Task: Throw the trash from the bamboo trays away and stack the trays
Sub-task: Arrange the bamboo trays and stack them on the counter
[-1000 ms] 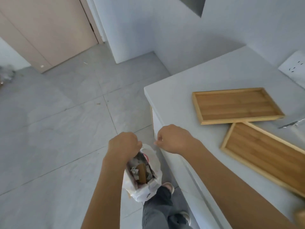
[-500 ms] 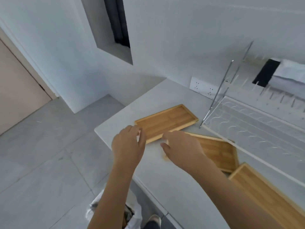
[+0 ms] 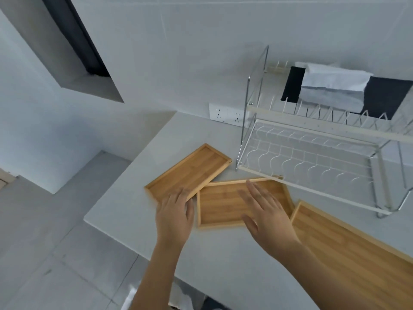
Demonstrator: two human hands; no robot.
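Observation:
Three empty bamboo trays lie on the white counter (image 3: 134, 206). The far narrow tray (image 3: 190, 173) lies diagonally at the left. The middle tray (image 3: 225, 204) is just in front of it, and the large tray (image 3: 348, 249) reaches off to the lower right. My left hand (image 3: 175, 214) is open, its fingertips at the near end of the far narrow tray. My right hand (image 3: 264, 211) is open with fingers spread, hovering over the right part of the middle tray. The white trash bag (image 3: 178, 297) shows below the counter edge, mostly hidden by my left arm.
A wire dish rack (image 3: 312, 157) stands on the counter at the right, close behind the trays, with folded cloths (image 3: 335, 86) on its top shelf. A double wall socket (image 3: 226, 114) is behind. The counter's left edge drops to a grey tiled floor (image 3: 44, 253).
My hands let go of the trash bag near the floor and rose to the counter. They now reach forward over the trays, and my view has swung up and right.

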